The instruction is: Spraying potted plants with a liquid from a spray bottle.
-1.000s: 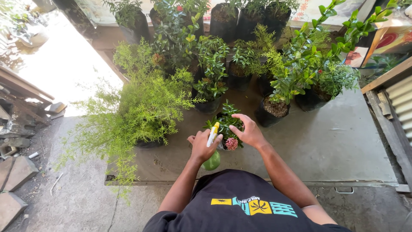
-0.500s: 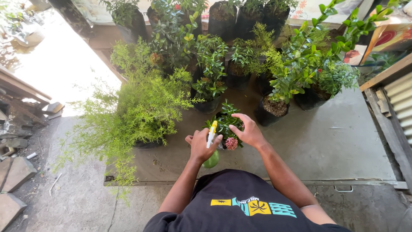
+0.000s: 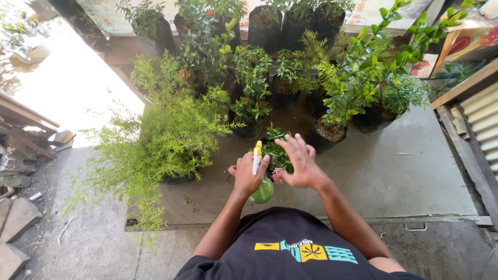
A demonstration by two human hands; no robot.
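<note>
Since a second ago our right hand (image 3: 301, 163) has lifted off the small dark-leaved potted plant with a pink bloom (image 3: 276, 155), fingers now spread and holding nothing. Our left hand (image 3: 248, 175) stays curled around the round green plastic spray bottle (image 3: 263, 191), whose yellow-and-white nozzle sticks up just beside the plant on the grey concrete slab (image 3: 404, 176).

Glossy green plastic spray bottle (image 3: 263, 191) w/ matt rough concrete slab (image 3: 404, 176)
</note>
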